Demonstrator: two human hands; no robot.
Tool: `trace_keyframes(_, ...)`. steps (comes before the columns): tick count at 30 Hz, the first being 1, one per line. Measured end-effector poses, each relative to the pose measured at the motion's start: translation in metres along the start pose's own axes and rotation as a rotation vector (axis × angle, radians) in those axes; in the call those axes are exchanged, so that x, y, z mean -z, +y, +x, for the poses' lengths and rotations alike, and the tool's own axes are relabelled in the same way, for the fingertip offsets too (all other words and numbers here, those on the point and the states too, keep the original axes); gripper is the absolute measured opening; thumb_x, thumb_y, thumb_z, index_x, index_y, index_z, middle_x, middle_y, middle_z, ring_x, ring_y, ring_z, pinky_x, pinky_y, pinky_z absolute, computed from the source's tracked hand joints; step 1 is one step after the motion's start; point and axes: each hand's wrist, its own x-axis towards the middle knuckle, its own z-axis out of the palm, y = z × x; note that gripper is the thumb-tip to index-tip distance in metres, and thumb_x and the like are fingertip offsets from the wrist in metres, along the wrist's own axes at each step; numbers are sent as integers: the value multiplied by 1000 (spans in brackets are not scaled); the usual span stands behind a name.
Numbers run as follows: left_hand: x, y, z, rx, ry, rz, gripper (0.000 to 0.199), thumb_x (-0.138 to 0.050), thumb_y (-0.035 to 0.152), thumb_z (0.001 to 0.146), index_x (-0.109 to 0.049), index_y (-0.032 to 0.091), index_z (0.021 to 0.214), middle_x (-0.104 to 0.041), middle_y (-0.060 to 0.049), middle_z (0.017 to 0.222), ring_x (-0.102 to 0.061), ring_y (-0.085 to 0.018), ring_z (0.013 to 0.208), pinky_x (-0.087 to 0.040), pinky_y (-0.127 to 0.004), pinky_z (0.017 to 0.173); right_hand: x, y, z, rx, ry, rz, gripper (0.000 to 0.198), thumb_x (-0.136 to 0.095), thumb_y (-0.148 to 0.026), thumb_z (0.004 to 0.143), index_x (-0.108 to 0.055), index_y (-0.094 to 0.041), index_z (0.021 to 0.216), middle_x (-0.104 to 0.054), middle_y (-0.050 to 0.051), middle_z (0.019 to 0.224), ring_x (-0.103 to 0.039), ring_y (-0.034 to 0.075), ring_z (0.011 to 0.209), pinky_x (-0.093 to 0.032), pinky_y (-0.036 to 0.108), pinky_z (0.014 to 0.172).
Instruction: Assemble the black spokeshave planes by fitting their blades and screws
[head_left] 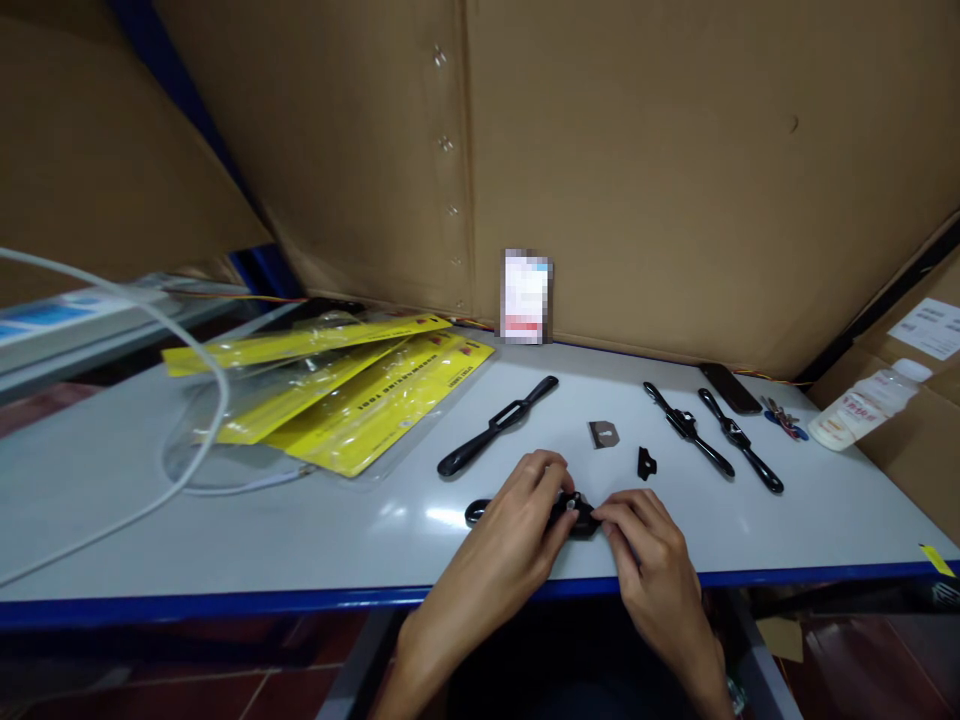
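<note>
A black spokeshave (475,512) lies near the table's front edge, its middle partly covered by my fingers. My left hand (529,510) closes on its centre, thumb and fingers around a small round screw. Pinched at the right side of the centre is my right hand (651,540); its fingertips touch the tool. Beyond my hands lie a loose flat steel blade (603,434) and a small black cap piece (646,463). Another spokeshave body (498,428), with an open slot and no blade, rests farther left.
Two more spokeshaves (688,428) (741,440) lie at the right, near a dark phone (730,388), keys (784,418) and a white bottle (862,405). Yellow packages (382,400) and a white cable (217,400) occupy the left. A blurred upright screen (525,298) leans on the cardboard wall.
</note>
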Motion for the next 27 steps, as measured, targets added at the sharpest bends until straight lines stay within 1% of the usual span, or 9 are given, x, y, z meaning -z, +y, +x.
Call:
trace_keyframes(5,3,0,-1,-65,-53,-21,36,-37,-1,93,-64,23,95,-57,-8,119,-61,-22,111,-53,-37,91,1,-1,0,-6,-5,12,33,-45,-2,96,-66,-24,108,-64,7,102,-59,23,97,-51,40,85)
trace_keyframes(7,4,2,0,-60,-56,-28,34,-37,2,96,-63,24,100,-57,-8,118,-61,-22,111,-53,-38,92,1,-1,0,-6,-2,7,33,-46,-1,95,-67,-24,108,-65,7,101,-59,23,97,-51,39,84)
trace_keyframes(10,3,3,1,3,-17,-17,16,-49,16,99,-57,23,110,-59,-8,114,-61,-24,107,-53,-40,92,1,-1,1,0,3,3,34,-46,-1,95,-67,-24,108,-65,6,101,-60,23,97,-51,39,85)
trace_keyframes(13,0,3,2,62,4,16,12,-59,20,94,-54,22,106,-60,-8,111,-61,-25,101,-53,-41,88,1,-1,1,4,-3,6,35,-46,-1,95,-67,-25,109,-65,6,101,-60,23,97,-51,39,85)
trace_keyframes(15,0,2,1,52,-21,11,14,-58,16,94,-54,22,106,-59,-8,112,-61,-25,101,-53,-40,88,1,-1,1,2,-6,8,35,-46,-1,95,-67,-25,109,-65,6,101,-59,23,97,-51,40,86)
trace_keyframes(18,2,2,0,-13,-52,-26,22,-49,8,94,-57,23,108,-59,-8,116,-60,-24,108,-53,-39,93,1,-1,1,-2,-6,10,34,-46,-1,95,-67,-25,108,-64,6,101,-59,23,97,-51,39,85)
trace_keyframes(22,5,1,-1,-71,-67,-44,36,-38,-2,90,-64,23,96,-57,-8,121,-60,-23,114,-53,-39,95,1,-1,0,-4,-14,15,35,-46,0,95,-66,-24,109,-64,6,102,-58,23,98,-50,40,87)
trace_keyframes(25,6,3,0,-59,-72,-49,35,-37,2,94,-64,23,99,-57,-9,119,-60,-22,112,-53,-39,94,1,0,0,-1,-14,24,35,-46,1,94,-66,-24,109,-63,6,102,-58,23,98,-49,40,86)
trace_keyframes(27,5,5,1,-22,-61,-46,24,-42,11,99,-61,22,108,-58,-9,117,-61,-23,110,-53,-40,94,1,0,1,1,-16,27,34,-47,1,94,-66,-24,108,-63,6,102,-57,23,97,-49,40,86)
